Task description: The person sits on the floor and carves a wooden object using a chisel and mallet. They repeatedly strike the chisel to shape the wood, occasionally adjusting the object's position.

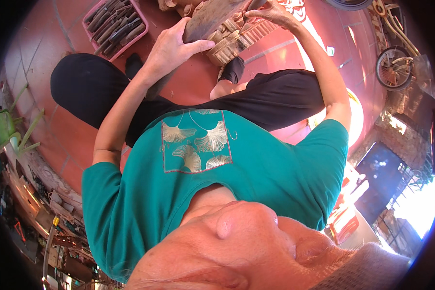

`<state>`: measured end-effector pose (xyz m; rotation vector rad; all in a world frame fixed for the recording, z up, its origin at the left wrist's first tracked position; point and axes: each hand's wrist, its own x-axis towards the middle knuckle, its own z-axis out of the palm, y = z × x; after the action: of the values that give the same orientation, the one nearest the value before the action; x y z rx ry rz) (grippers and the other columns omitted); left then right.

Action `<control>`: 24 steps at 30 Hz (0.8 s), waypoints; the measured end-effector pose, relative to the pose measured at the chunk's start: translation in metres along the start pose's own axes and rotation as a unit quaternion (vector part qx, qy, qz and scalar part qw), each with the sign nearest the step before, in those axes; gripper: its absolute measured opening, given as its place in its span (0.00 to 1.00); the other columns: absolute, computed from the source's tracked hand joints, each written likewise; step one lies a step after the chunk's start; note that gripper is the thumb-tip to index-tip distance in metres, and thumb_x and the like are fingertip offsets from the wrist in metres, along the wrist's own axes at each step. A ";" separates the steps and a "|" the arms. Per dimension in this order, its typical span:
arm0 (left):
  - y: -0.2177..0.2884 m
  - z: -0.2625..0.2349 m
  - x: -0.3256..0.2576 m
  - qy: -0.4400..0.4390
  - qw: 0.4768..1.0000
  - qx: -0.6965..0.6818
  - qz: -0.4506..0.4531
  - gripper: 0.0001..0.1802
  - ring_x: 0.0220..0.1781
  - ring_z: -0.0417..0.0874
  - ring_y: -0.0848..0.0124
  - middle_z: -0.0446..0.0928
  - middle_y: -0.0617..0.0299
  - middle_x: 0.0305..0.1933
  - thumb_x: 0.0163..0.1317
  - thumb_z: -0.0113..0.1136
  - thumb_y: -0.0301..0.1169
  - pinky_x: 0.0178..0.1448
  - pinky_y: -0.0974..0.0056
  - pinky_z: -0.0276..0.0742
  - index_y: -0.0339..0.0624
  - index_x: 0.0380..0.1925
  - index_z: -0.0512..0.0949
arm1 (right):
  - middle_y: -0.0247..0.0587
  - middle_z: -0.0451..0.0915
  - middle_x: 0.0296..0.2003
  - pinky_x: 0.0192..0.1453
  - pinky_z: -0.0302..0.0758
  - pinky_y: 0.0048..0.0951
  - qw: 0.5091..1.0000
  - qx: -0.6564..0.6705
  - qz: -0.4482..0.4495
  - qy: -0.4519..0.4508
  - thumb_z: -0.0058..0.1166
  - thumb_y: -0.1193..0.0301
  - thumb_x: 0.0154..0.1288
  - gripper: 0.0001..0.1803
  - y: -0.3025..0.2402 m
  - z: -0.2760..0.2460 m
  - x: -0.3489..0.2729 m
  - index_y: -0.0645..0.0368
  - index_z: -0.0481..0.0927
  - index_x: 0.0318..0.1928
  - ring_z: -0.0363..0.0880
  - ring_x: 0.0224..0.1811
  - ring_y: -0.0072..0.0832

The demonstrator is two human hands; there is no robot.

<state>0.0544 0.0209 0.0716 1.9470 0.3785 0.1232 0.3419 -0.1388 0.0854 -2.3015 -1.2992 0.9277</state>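
Observation:
My left hand [168, 52] is closed round a long, dark wooden mallet [210, 21]. Its broad part rises to the upper edge of the view, and a narrower part shows below my wrist. To the right, my right hand [274, 15] has its fingers bent in a pinch on a slim dark tool [257, 4]; most of it is cut off, so I cannot tell its kind. Between and below both hands lies a pale carved wooden piece [223, 50] with ridged, rounded shapes. The mallet partly covers it.
At the upper left, a pink basket [130, 45] holds several dark-handled tools. My legs [275, 96] in black trousers are folded on the red tiled floor [38, 29]. A small-wheeled cycle [394, 68] stands at the far right. A green plastic object [4, 126] is at the far left.

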 end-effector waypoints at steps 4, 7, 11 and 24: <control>0.029 -0.018 0.003 -0.028 1.000 -0.008 0.009 0.37 0.26 0.77 0.78 0.79 0.62 0.31 0.60 0.73 0.52 0.31 0.69 0.76 0.35 0.58 0.76 | 0.42 0.88 0.38 0.42 0.79 0.38 1.000 -0.018 -0.001 -0.007 0.69 0.51 0.63 0.22 0.001 0.001 0.001 0.54 0.88 0.47 0.84 0.41 0.31; 0.058 -0.031 0.011 -0.066 0.997 -0.031 0.030 0.40 0.24 0.76 0.79 0.79 0.64 0.32 0.61 0.71 0.53 0.30 0.71 0.75 0.34 0.62 0.74 | 0.41 0.89 0.39 0.41 0.79 0.37 1.000 -0.028 -0.002 -0.009 0.69 0.51 0.63 0.21 0.000 0.002 0.001 0.54 0.89 0.47 0.84 0.41 0.30; 0.104 -0.047 0.039 -0.148 0.985 0.002 -0.089 0.41 0.45 0.83 0.68 0.82 0.50 0.52 0.61 0.68 0.40 0.53 0.62 0.80 0.37 0.72 0.67 | 0.40 0.89 0.39 0.40 0.79 0.36 0.999 -0.039 0.003 -0.015 0.69 0.52 0.63 0.20 0.003 0.002 -0.002 0.54 0.89 0.47 0.84 0.41 0.30; 0.044 -0.008 0.079 -0.170 0.984 0.049 0.005 0.40 0.33 0.78 0.72 0.83 0.56 0.39 0.61 0.69 0.52 0.38 0.66 0.75 0.38 0.67 0.73 | 0.38 0.88 0.40 0.46 0.80 0.32 0.994 0.098 -0.020 -0.033 0.69 0.56 0.66 0.20 0.059 0.015 0.013 0.58 0.87 0.48 0.85 0.42 0.29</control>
<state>0.1358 0.0373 0.1075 2.0218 0.1511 -0.2240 0.3734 -0.1584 0.0358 -2.1052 -1.2158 1.0759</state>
